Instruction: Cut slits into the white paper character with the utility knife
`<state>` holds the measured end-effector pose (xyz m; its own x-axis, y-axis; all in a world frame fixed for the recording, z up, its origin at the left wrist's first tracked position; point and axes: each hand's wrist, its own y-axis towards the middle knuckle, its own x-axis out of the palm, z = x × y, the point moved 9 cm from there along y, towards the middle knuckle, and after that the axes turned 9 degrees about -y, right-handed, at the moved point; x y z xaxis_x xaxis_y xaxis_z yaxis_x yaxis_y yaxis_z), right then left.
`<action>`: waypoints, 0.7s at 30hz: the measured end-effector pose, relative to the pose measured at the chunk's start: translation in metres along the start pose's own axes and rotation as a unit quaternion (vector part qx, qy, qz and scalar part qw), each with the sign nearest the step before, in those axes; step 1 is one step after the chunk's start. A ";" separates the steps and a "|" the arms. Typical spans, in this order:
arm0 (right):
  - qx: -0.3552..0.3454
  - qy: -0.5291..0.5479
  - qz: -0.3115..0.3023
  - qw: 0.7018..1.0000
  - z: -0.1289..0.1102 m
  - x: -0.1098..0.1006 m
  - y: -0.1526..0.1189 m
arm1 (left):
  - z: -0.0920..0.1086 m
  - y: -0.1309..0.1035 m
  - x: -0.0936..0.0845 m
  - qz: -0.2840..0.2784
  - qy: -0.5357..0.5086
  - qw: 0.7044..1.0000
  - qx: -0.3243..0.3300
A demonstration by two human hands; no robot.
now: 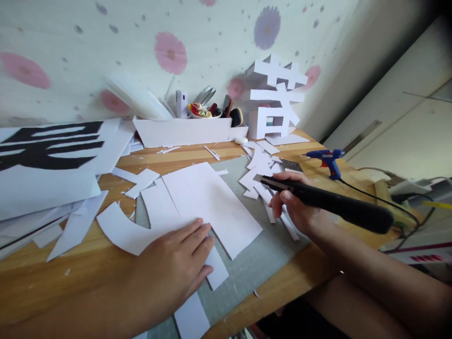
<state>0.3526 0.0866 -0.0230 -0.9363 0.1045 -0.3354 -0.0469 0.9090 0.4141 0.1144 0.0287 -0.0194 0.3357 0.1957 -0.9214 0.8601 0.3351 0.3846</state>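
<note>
We see the left hand [176, 259] lying palm down on the white sheets [212, 207], its fingers loosely together. The right hand [294, 202] has its fingers curled around a black-handled tool [328, 200]; the tip, perhaps a blade, lies over a pile of white offcuts [259, 172] and partly covers it. Beneath the sheets we see a grey-green mat [278, 245] on the wooden worktop [243, 320]. The left hand and forearm hide part of the sheets and mat. To the left of the sheets lie a curved white piece [123, 230] and, beyond it, a large page with black strokes [52, 146] over stacked scraps. At the back, a white tray [185, 132] bears a bowl of small items [205, 111]; to its right stands a white three-dimensional character [275, 99]. Nearer the right edge we find a blue glue gun [328, 160] with its black cord trailing right.
</note>
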 end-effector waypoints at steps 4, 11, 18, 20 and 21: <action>-0.081 -0.098 -0.071 0.989 -0.019 0.021 -0.006 | 0.012 0.002 -0.017 0.032 -0.049 0.998 0.007; -0.208 -0.180 -0.146 0.950 -0.034 0.032 -0.008 | 0.008 0.010 -0.024 0.055 -0.093 0.994 -0.003; -0.219 -0.231 -0.178 0.931 -0.027 0.034 -0.009 | -0.034 -0.004 0.005 0.007 0.065 0.993 -0.100; -0.238 -0.253 -0.195 0.917 -0.029 0.037 -0.011 | -0.038 -0.007 0.011 -0.002 0.071 0.993 -0.096; -0.244 -0.260 -0.202 0.912 -0.030 0.039 -0.011 | -0.038 -0.007 0.011 -0.001 0.072 0.994 -0.088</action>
<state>0.3066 0.0682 -0.0151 -0.5218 0.0931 -0.8480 -0.6201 0.6413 0.4519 0.0981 0.0632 -0.0300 0.2648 0.3198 -0.9097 0.7757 0.4898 0.3980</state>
